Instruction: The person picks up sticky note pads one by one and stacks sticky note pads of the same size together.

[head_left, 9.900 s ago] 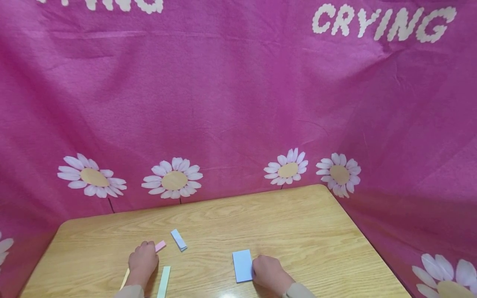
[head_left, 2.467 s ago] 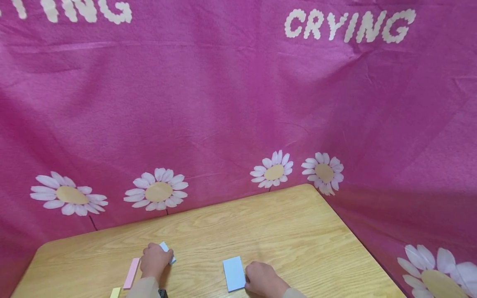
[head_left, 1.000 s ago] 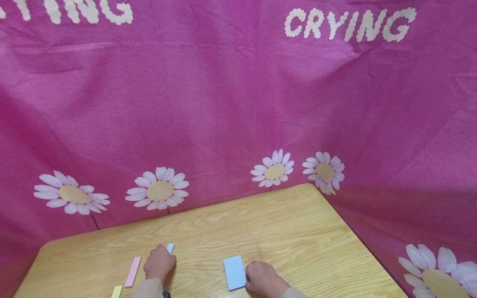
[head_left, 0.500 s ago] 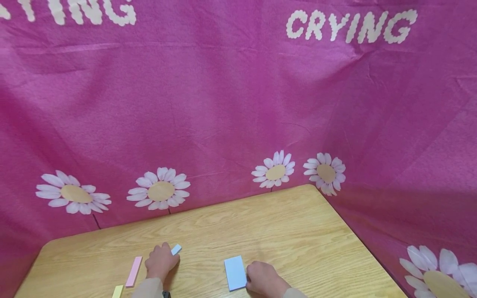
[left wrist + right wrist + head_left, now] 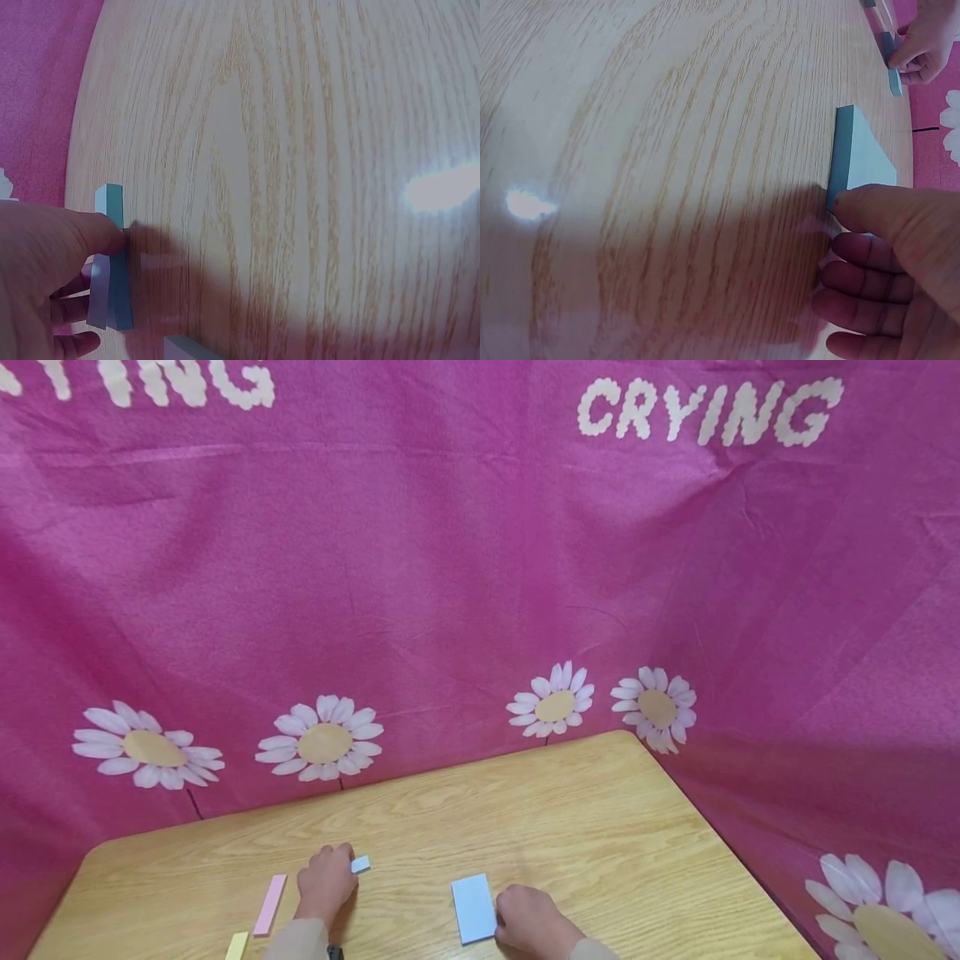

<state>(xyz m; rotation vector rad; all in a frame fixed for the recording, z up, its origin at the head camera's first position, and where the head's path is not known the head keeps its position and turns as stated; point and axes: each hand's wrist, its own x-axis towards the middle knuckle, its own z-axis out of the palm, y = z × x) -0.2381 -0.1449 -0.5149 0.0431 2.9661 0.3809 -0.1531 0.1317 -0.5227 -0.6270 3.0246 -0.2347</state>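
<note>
My left hand [image 5: 327,881] pinches a narrow pale-blue sticky-note pad [image 5: 362,864], whose end pokes out to the right of the fingers. In the left wrist view the thumb presses along the side of this narrow pad [image 5: 120,292], and a loose top sheet [image 5: 98,296] stands slightly away from it. My right hand [image 5: 534,920] grips the right edge of a larger blue sticky-note pad [image 5: 472,910] lying on the table. Seen from the right wrist, the thumb sits at the near corner of the larger pad [image 5: 866,157], with the other fingers curled below.
A pink strip pad [image 5: 270,904] lies left of my left hand, and a yellow strip pad [image 5: 237,945] is cut off by the lower frame edge. Behind the wooden table [image 5: 570,802] hangs a magenta cloth [image 5: 450,568] printed with daisies.
My left hand has gone from the pink strip pad to the narrow blue pad. Over the last second that pad has turned clockwise and shifted slightly right. My right hand keeps its place.
</note>
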